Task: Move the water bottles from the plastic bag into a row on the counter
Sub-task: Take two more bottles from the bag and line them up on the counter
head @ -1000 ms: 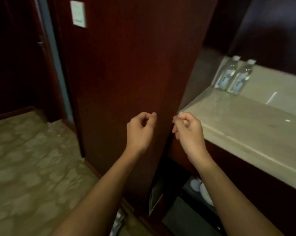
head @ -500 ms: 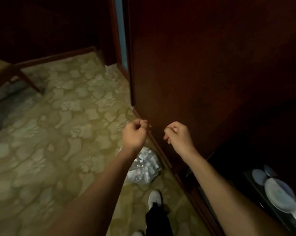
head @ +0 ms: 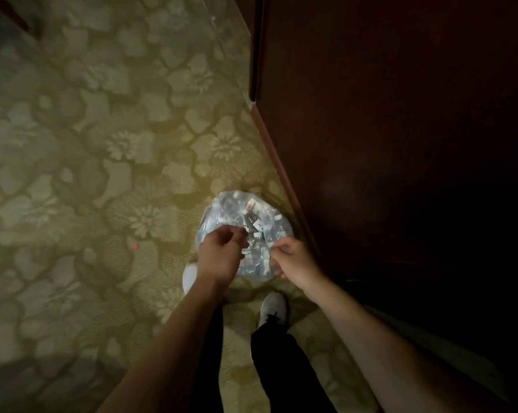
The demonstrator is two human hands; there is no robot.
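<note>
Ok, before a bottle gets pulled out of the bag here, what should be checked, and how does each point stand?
1. Plastic bag within reach, on the carpet beside the wooden panel: ok.
2. Bottles left inside: ok, caps and labels show through.
3. Bag mouth open: cannot tell.
4. Left hand free: cannot tell, fingers curled over the bag.
5. Right hand free: cannot tell, fingers curled at the bag's edge.
6. Counter in view: not ok.

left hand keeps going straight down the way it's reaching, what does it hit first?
Probably the clear plastic bag of water bottles on the carpet; the left hand overlaps its near edge, though depth and contact are unclear.
</note>
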